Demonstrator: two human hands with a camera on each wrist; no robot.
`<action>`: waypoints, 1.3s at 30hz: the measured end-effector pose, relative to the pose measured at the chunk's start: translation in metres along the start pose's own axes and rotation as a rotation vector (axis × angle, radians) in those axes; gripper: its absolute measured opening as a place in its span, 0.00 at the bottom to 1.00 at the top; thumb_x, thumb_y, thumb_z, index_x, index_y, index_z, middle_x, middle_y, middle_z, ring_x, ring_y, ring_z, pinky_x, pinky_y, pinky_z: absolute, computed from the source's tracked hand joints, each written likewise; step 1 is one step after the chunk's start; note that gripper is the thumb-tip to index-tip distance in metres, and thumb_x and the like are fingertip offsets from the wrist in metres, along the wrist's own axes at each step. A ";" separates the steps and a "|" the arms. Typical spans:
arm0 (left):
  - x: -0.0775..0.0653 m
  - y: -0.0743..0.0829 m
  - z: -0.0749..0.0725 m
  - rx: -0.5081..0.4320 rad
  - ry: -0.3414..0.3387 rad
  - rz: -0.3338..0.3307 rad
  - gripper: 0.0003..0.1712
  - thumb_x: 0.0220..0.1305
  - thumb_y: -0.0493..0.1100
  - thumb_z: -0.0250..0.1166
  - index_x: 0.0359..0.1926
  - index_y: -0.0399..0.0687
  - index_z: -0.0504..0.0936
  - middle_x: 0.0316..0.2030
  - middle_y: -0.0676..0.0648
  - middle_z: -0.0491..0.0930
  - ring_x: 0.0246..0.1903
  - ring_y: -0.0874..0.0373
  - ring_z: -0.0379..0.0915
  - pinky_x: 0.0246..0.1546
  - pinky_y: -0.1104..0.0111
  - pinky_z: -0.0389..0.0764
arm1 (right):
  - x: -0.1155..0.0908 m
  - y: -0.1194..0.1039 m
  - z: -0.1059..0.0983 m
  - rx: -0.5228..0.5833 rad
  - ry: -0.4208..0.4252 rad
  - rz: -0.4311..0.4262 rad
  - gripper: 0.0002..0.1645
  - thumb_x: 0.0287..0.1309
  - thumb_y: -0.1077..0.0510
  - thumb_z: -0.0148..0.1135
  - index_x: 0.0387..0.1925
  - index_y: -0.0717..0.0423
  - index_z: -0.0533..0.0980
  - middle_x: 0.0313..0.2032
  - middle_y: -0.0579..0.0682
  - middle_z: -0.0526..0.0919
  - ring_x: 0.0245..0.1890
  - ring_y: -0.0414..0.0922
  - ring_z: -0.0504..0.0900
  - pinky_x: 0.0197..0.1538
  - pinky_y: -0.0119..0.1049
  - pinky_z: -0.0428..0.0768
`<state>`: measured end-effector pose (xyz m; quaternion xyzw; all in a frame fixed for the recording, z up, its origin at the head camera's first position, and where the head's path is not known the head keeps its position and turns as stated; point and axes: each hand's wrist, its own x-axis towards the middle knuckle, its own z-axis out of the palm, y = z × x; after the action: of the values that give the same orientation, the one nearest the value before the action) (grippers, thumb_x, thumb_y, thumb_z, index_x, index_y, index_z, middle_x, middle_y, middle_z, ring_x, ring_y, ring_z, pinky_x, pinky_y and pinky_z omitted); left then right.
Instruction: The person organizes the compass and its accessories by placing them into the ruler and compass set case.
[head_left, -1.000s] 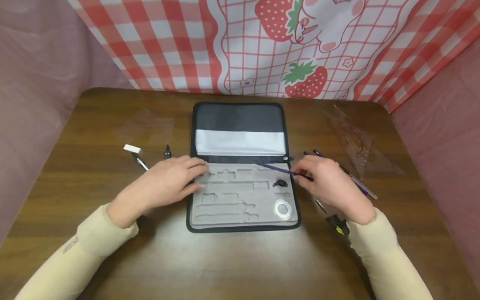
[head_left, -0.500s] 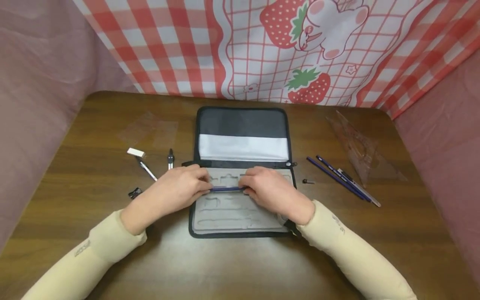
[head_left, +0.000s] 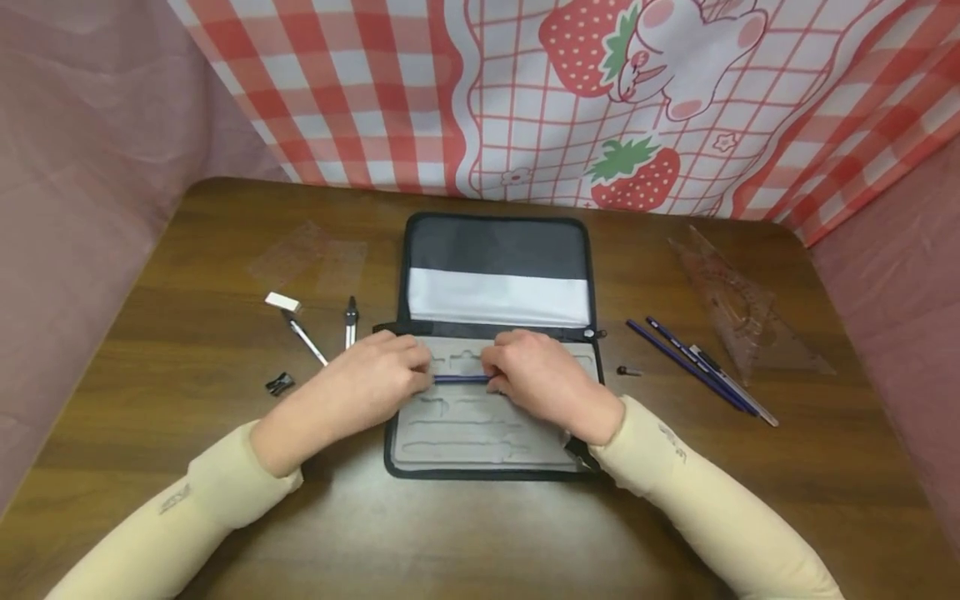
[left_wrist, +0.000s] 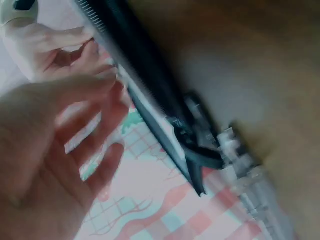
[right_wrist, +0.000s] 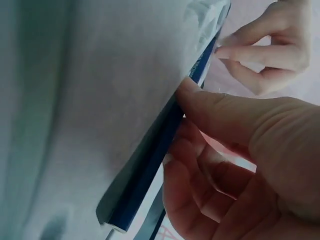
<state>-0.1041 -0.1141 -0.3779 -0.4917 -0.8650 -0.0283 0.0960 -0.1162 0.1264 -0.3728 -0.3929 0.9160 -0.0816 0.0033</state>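
Note:
A blue pencil (head_left: 461,380) lies crosswise over the grey moulded tray (head_left: 450,433) of an unzipped black case. My left hand (head_left: 375,375) pinches its left part between thumb and fingers. Further along, the thumb and fingertips of my right hand (head_left: 543,375) pinch the same pencil (right_wrist: 150,172), whose flat end sticks out past them in the right wrist view. In the left wrist view my left hand (left_wrist: 55,145) is at the tray's edge, its fingertips blurred. The long recess under the pencil is mostly hidden by both hands.
Left of the case are an eraser (head_left: 282,302), a white pen (head_left: 306,339), a compass (head_left: 351,321) and a black sharpener (head_left: 280,384). To the right lie blue pencils (head_left: 690,362), a small dark-headed piece (head_left: 628,371) and clear set squares (head_left: 738,308).
My right hand has brought the pencil leftward from the case's right edge onto the tray's middle. My left hand has taken hold of its other end. Over the last half second both hands barely move.

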 end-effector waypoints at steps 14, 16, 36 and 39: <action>-0.010 0.025 0.000 -0.146 -0.090 -0.006 0.15 0.54 0.39 0.58 0.42 0.51 0.84 0.48 0.53 0.79 0.46 0.58 0.75 0.43 0.65 0.75 | -0.009 -0.008 0.009 0.039 -0.093 0.117 0.14 0.48 0.48 0.67 0.20 0.41 0.69 0.20 0.35 0.69 0.21 0.34 0.68 0.24 0.30 0.68; -0.011 0.026 0.000 -0.146 -0.102 -0.015 0.14 0.54 0.39 0.57 0.42 0.52 0.84 0.48 0.54 0.79 0.47 0.59 0.75 0.43 0.65 0.75 | -0.008 -0.008 0.008 0.022 -0.099 0.128 0.15 0.47 0.46 0.67 0.19 0.41 0.68 0.19 0.35 0.69 0.20 0.35 0.68 0.23 0.31 0.67; -0.010 0.023 -0.007 -0.085 -0.138 -0.068 0.26 0.54 0.54 0.64 0.53 0.48 0.78 0.55 0.46 0.74 0.53 0.52 0.70 0.49 0.59 0.72 | -0.051 0.045 -0.041 0.083 -0.029 0.304 0.06 0.51 0.48 0.65 0.27 0.41 0.76 0.20 0.37 0.73 0.21 0.38 0.69 0.24 0.34 0.69; -0.009 0.025 -0.011 -0.074 -0.180 -0.067 0.36 0.49 0.65 0.63 0.55 0.50 0.77 0.57 0.44 0.72 0.55 0.50 0.67 0.50 0.56 0.70 | -0.076 0.066 -0.054 0.062 0.036 0.375 0.07 0.49 0.49 0.67 0.30 0.44 0.77 0.22 0.39 0.74 0.20 0.38 0.69 0.24 0.34 0.70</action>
<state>-0.0767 -0.1099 -0.3697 -0.4662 -0.8845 -0.0190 -0.0012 -0.1145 0.2338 -0.3343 -0.2136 0.9700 -0.1148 0.0141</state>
